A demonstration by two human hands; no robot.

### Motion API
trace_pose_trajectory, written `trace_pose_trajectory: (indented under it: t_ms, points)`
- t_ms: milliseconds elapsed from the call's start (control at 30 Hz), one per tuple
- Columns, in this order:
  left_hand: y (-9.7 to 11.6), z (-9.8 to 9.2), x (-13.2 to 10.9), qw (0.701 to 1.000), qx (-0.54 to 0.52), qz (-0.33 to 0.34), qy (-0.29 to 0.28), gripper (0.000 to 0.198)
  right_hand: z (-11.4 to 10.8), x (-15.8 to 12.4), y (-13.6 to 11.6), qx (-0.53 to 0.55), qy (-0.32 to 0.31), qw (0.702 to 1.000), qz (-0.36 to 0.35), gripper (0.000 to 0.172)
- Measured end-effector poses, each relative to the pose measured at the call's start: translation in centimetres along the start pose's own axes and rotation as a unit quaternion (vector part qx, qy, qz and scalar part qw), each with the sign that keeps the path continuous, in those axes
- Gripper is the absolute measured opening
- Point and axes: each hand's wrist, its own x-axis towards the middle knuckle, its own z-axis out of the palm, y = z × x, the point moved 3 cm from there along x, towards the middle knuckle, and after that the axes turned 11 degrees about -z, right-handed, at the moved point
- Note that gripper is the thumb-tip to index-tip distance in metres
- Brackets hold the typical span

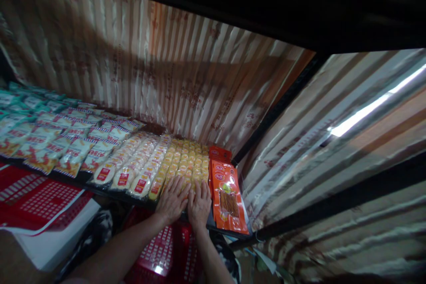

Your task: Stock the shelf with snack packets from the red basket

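Note:
Both hands rest side by side on the front ends of the yellow snack packs (186, 159), which lie in long rows on a dark shelf. My left hand (173, 199) lies flat with its fingers spread a little. Close beside it, my right hand (199, 202) has its fingers stretched forward at the right edge of the yellow packs. Orange-red packets (228, 195) are stacked just right of my right hand. Clear-wrapped rows of pale round snacks (123, 177) sit left of the yellow ones.
White and blue bags (71, 151) and green bags (29, 102) fill the shelf's left part. Below are a red basket (159, 250) and another red basket (49, 199) at the left. Dark metal frame bars (279, 111) cross before the corrugated wall (149, 62).

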Motion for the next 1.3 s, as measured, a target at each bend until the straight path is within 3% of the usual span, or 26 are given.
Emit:
trace_pose_trajectory:
  t_ms: [800, 1033, 1167, 1300]
  points:
    - [0.1, 0.0, 0.1, 1.0, -0.006, -0.003, 0.012, 0.052, 0.5, 0.0, 0.3, -0.017, 0.0, 1.0, 0.005, 0.046]
    - [-0.1, -0.6, 0.3, 1.0, -0.02, -0.009, 0.016, 0.055, -0.3, 1.1, 0.4, -0.038, 0.006, 0.999, 0.0, 0.056]
    - [-0.1, -0.4, 0.4, 1.0, -0.014, -0.018, 0.009, 0.057, 0.0, 1.5, 0.1, -0.033, -0.035, 0.999, -0.018, 0.048]
    - [-0.1, -0.4, 0.4, 1.0, -0.009, -0.02, -0.007, 0.056, -0.1, 1.5, -0.1, -0.027, -0.024, 0.999, -0.02, 0.046]
